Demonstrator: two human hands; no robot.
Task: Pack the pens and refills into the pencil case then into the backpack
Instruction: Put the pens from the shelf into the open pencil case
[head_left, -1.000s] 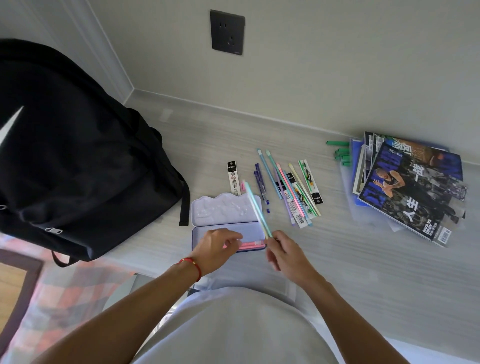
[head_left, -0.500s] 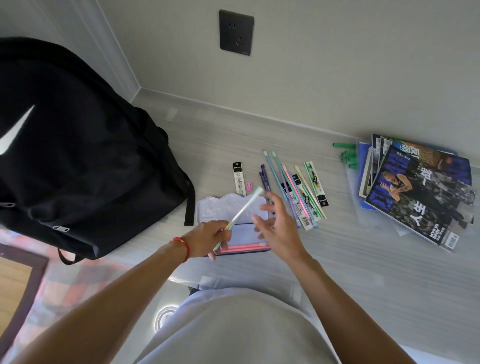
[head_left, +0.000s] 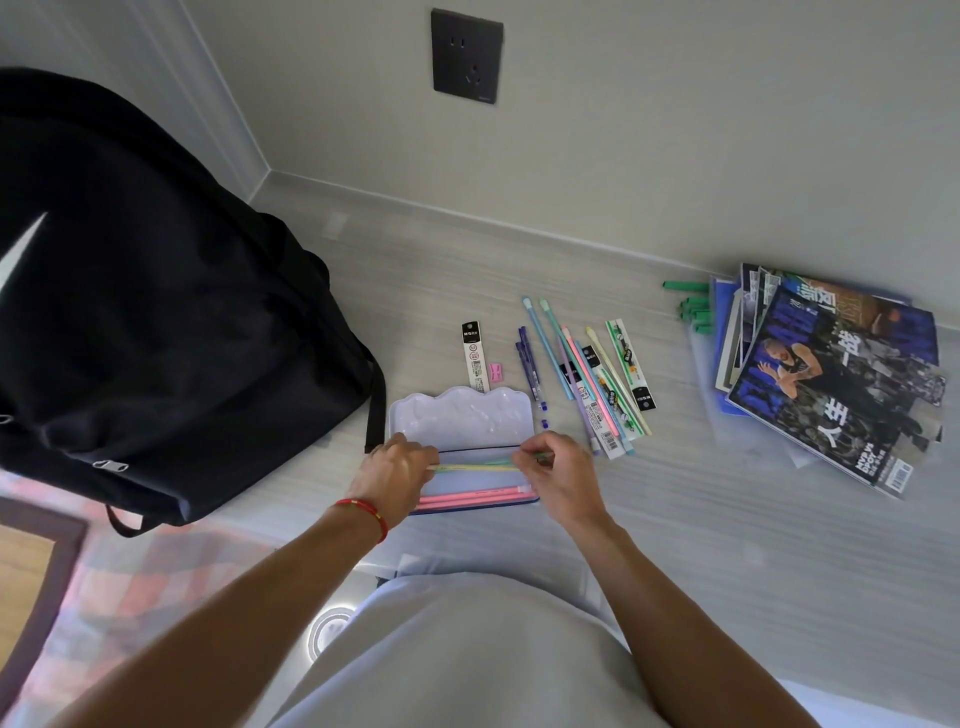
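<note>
An open lilac pencil case (head_left: 462, 423) lies on the pale desk, lid flipped back. Two pink pens (head_left: 470, 499) rest along its near edge. A thin green-yellow pen (head_left: 475, 466) lies lengthwise over the case tray, held at both ends: my left hand (head_left: 397, 478) pinches its left end, my right hand (head_left: 558, 478) its right end. Loose pens and packaged refills (head_left: 587, 382) are spread just beyond the case to the right. A black backpack (head_left: 156, 322) stands to the left, zipped as far as I can see.
A refill packet (head_left: 474, 356) and a small pink item (head_left: 496, 371) lie behind the case. A stack of magazines (head_left: 831, 374) with green pieces (head_left: 693, 306) beside it sits at right. The wall with a dark socket (head_left: 466, 62) is close behind.
The green-yellow pen went from tilted upright to lying flat across the case. My right hand came back to take its right end, and both hands lowered onto the tray.
</note>
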